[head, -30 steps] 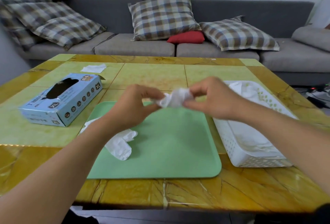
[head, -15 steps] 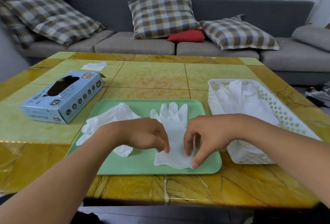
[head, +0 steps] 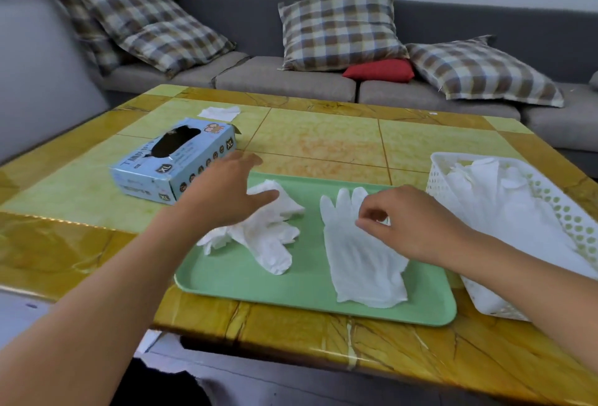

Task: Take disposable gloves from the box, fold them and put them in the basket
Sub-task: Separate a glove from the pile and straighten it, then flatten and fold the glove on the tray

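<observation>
Head view: a grey sofa with plaid cushions fills twelve o'clock behind the yellow tiled table. On it, a green tray sits at six o'clock. The white basket at three o'clock holds gloves, its near end hidden by the right forearm. The blue glove box lies at ten o'clock. A flat glove and a crumpled glove lie on the tray. The left hand, fingers spread, covers the crumpled glove's top. The right hand pinches the flat glove's fingers.

Glossy veined stone-look table; matt green plastic tray; perforated white plastic basket; cardboard box.
</observation>
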The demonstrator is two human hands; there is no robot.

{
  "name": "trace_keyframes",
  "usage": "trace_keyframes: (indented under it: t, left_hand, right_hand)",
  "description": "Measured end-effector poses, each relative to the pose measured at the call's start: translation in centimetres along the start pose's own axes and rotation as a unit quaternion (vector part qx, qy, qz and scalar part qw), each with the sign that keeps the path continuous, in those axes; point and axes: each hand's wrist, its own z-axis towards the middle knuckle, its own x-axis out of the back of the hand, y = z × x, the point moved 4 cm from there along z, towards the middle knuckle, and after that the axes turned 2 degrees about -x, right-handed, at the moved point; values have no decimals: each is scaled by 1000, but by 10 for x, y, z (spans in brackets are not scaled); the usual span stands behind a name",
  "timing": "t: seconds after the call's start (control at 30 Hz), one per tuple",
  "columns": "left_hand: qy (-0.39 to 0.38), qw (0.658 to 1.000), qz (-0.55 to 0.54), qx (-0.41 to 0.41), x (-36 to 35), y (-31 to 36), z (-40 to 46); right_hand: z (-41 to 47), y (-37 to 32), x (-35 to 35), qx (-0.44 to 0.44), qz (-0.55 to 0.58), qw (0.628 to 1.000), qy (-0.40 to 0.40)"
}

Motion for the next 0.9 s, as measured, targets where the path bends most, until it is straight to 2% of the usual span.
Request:
trace_keyframes:
  t: [0.1,0.2,0.27,0.4,0.53,0.67,0.8,0.9]
  left_hand:
    - [-121,989,27,80,-6,-28,-7]
    - [-214,973,-7,89,-20,-38,-12]
    - [-205,975,-36,77,-25,-41,-11]
    - [-179,982,-48,27,-35,-34,-9]
    - [-147,988,-49,12,-38,-36,-7]
    - [-139,987,-76,1,-37,-38,-5]
    - [-165,981,-106,1,-35,-40,-8]
    - [-186,976,-114,-8,-33,-43,-9]
  right_hand:
    - [30,-41,1,45,94,994,12]
    - [77,-98,-8,89,121,988,-28]
    - [108,-123,-25,95,78,990,-75]
    - [139,-115,-61,30,3,982,-186]
    - [139,-106,-54,48,90,989,-110]
    - [124,-100,-40,57,124,988,-68]
    - [116,-86,-22,45,163,986,3]
    - [108,-78,-9,48,203,978,7]
